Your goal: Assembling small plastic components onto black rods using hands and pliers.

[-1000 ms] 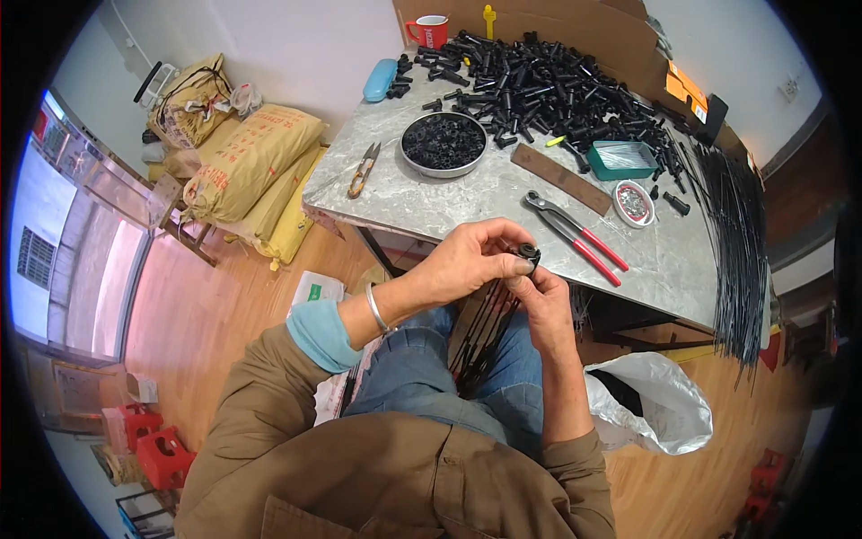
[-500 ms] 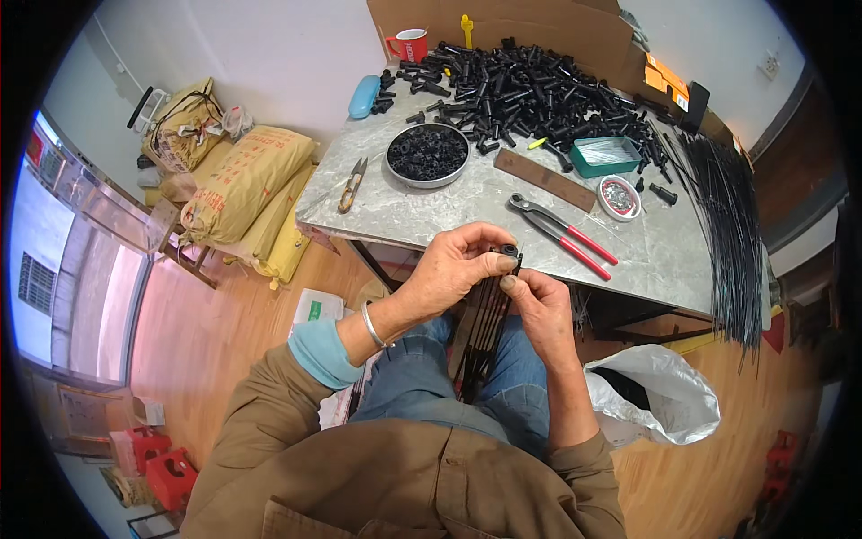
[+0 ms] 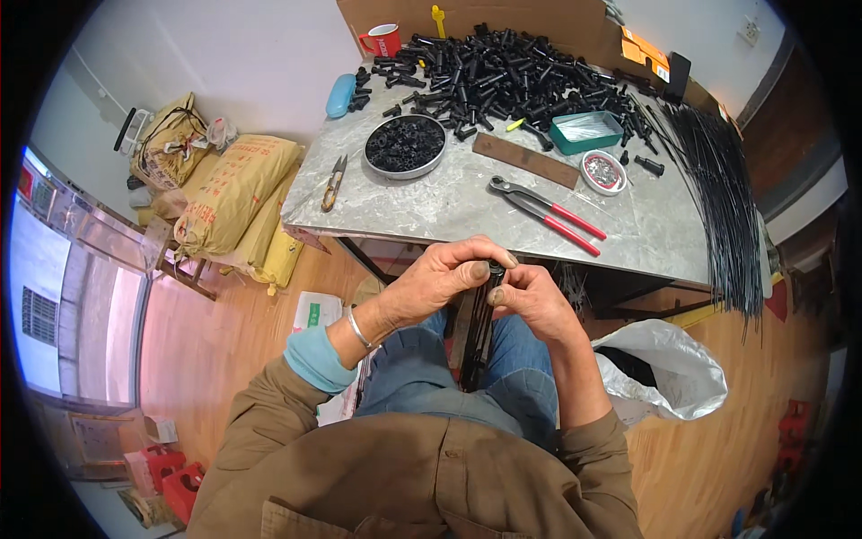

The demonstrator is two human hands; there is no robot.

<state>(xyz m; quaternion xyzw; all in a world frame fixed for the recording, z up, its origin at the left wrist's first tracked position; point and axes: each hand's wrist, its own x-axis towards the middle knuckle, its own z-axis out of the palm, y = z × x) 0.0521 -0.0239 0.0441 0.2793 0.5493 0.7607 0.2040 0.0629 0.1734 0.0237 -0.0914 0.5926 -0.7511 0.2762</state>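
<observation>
Above my lap, in front of the table edge, my left hand point(image 3: 438, 282) is closed on a small black round part point(image 3: 496, 268). Its thumb and forefinger grip the part from the left, and the forefinger reaches across behind the top. From the right, my right hand point(image 3: 541, 310) pinches just below the part, thumb tip against the upper end of a bundle of thin black rods point(image 3: 476, 337). The rods hang down from the part between my knees. My fingers hide most of the joint between part and rods.
The grey table point(image 3: 431, 205) bears red-handled pincers point(image 3: 546, 216), thread snips point(image 3: 335, 184), a rusty bar point(image 3: 525, 162), a bowl of black rings point(image 3: 404, 172), a heap of black tubes point(image 3: 503, 76) and long black rods point(image 3: 718, 198). A silvery sack point(image 3: 687, 373) stands at right.
My left forefinger has stretched further right across the top of the part, towards my right hand. Both hands have shifted slightly left and down in view; the table scene has shifted up and left.
</observation>
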